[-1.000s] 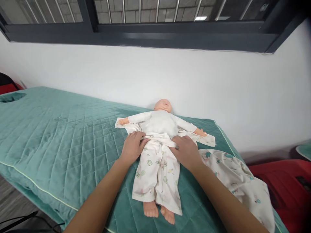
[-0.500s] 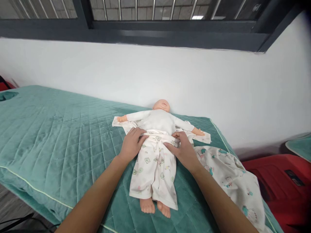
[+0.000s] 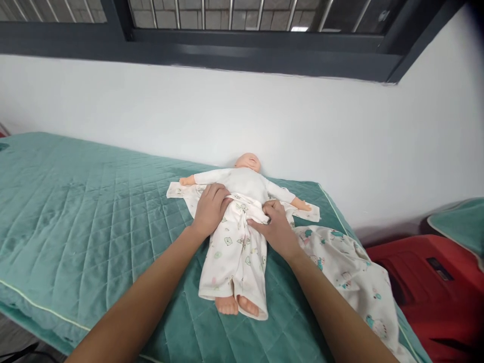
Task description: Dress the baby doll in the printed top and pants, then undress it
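Note:
A baby doll (image 3: 247,162) lies on its back, arms spread, in a white long-sleeved top (image 3: 245,182). Printed white pants (image 3: 232,252) cover its legs, and the feet show below the cuffs. At the waistband's left side, my left hand (image 3: 212,207) has its fingers closed on the cloth. My right hand (image 3: 275,227) pinches the waistband on the other side, thumb toward the middle. Under the doll lies a spread printed shirt (image 3: 312,212), its sleeves showing beneath the doll's hands.
A green quilted cover (image 3: 113,217) lies beneath everything. To the right is a crumpled printed cloth (image 3: 351,282), with a red plastic object (image 3: 434,292) beyond it. A white wall (image 3: 189,111) and a dark window frame (image 3: 227,55) stand behind the doll's head.
The waistband has been pulled up toward the doll's belly, and the pants' cuffs have shifted upward. Both hands have moved slightly toward the head. The view has shifted a little to the right.

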Demonstrator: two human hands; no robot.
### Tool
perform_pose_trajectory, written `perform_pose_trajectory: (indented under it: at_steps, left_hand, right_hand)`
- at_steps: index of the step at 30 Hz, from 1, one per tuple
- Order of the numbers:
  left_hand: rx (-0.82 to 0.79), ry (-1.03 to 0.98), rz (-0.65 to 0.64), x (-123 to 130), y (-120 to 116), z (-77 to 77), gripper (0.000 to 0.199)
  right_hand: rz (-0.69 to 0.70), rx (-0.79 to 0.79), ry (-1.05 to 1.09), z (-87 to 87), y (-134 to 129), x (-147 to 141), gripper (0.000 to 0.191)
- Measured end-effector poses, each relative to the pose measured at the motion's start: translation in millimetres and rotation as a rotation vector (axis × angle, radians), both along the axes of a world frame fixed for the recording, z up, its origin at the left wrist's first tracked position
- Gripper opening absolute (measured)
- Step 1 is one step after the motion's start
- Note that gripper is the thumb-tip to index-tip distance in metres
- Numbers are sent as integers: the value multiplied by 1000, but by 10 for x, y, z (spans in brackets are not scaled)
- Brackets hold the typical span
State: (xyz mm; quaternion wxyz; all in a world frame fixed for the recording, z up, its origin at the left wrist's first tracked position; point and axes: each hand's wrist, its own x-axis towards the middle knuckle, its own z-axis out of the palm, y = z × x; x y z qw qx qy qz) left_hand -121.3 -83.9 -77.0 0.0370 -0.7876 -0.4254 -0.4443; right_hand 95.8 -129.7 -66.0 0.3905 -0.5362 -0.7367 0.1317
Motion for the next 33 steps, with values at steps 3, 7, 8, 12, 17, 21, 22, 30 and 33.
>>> perform_pose_trajectory:
  at_steps: [3,7,8,12,17,21,22,30,33]
  left_hand:
    - [-14,-7,1,-20,-17,-25,14]
    - [-82,-42,-19,-72,-132,-51,13]
    - [-100,-53,-26,-86,-168,-56,12]
    - [-159,-92,-43,-139,-328,-88,12]
    - [-149,-147,-71,-188,-655,-138,10]
    - [-122,-134,-75,-207,-887,-152,6]
    - [-123,-127,-73,-208,-908,-154,6]
    - [-176,-20,0,-174,-807,-165,13]
    - [-189,-6,31,-171,-816,-155,15]
  right_hand:
    - [-63,70,-97,-19,12,-60,34]
    - [-75,148,-179,-48,3,-86,31]
    - [-71,168,-181,-61,1,-82,30]
    - [-34,239,-162,-114,2,-50,22]
    - [-26,279,-168,-131,3,-19,20]
    - [-86,263,-217,-120,-16,-15,14]
    - [-104,256,-221,-119,-22,-12,12]
    - [-128,65,-257,-58,-210,44,19]
    - [-149,-57,-231,6,-416,-1,13]
